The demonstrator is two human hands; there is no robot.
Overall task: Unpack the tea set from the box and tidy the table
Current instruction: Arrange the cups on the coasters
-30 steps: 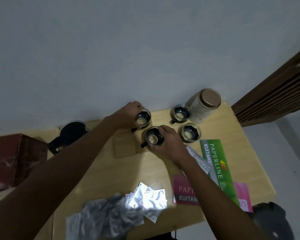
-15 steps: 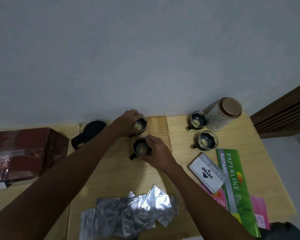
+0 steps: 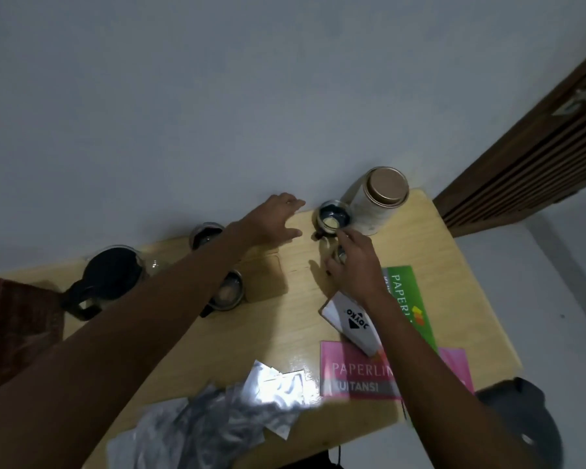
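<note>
Small dark glass tea cups stand on the wooden table (image 3: pixel 447 265). One cup (image 3: pixel 334 219) is at the back beside the canister. My left hand (image 3: pixel 278 220) hovers just left of that cup, fingers apart, holding nothing. My right hand (image 3: pixel 352 265) is curled over a second cup (image 3: pixel 341 255), which it mostly hides. A third cup (image 3: pixel 229 294) sits on a wooden coaster (image 3: pixel 264 275), and a fourth cup (image 3: pixel 205 233) shows behind my left forearm. The black teapot (image 3: pixel 110 279) stands at the left. The dark red box (image 3: pixel 11 333) lies at the far left.
A white canister with a copper lid (image 3: pixel 378 204) stands at the back right corner. A stamp pad box (image 3: pixel 352 324), a green receipt book (image 3: pixel 411 299) and a pink receipt book (image 3: pixel 352 374) lie at right. Silver sachets (image 3: pixel 234 411) pile at the front edge. A dark cap (image 3: pixel 528 418) sits beyond the table's corner.
Both hands let go of the two cups on the coasters and moved right. The left hand opened near the back cup and the right hand closed over the cup in front of it.
</note>
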